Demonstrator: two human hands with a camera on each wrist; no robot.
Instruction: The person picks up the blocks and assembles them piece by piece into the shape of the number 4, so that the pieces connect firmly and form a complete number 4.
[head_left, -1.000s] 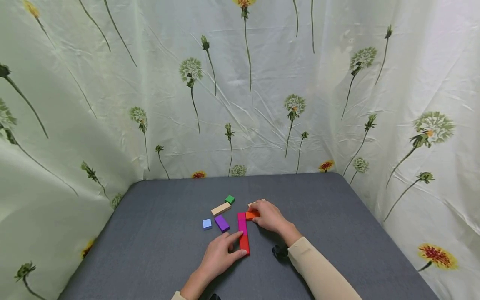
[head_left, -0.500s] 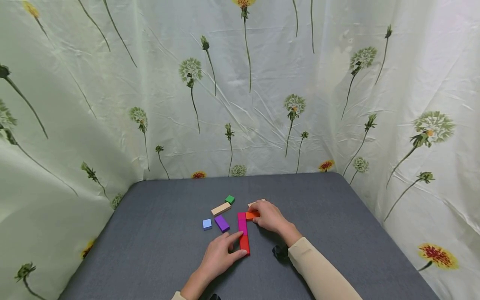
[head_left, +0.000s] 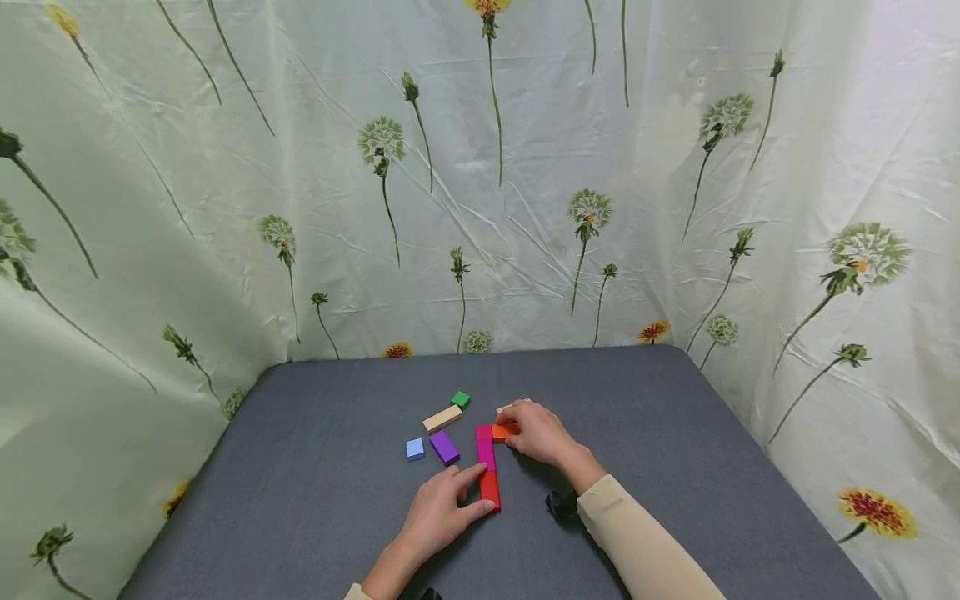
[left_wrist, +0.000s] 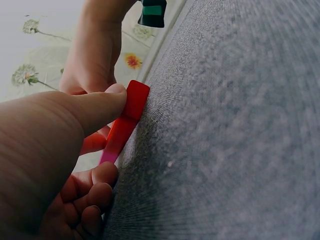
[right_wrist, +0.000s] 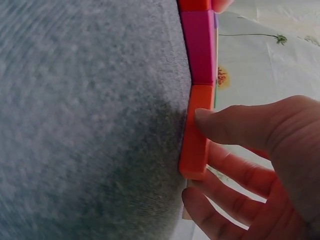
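Observation:
My left hand [head_left: 441,510] holds a red block [head_left: 490,492] with the thumb at its near end and the index finger near its far end. Beyond it, in line, lies a magenta block [head_left: 486,456], then a pink piece [head_left: 483,432]. My right hand [head_left: 536,431] pinches an orange block [head_left: 502,432], which sticks out to the right from the row's far end. In the right wrist view, the thumb lies on the near side of the orange block [right_wrist: 194,145], which touches the magenta-pink piece [right_wrist: 200,50]. A plain wooden block [head_left: 504,409] is partly hidden behind my right hand.
Left of the row lie a purple block [head_left: 445,447], a light blue block [head_left: 415,449], a plain wooden block [head_left: 442,418] and a green block [head_left: 461,400]. The grey tabletop [head_left: 337,483] ends at a flowered curtain [head_left: 330,208].

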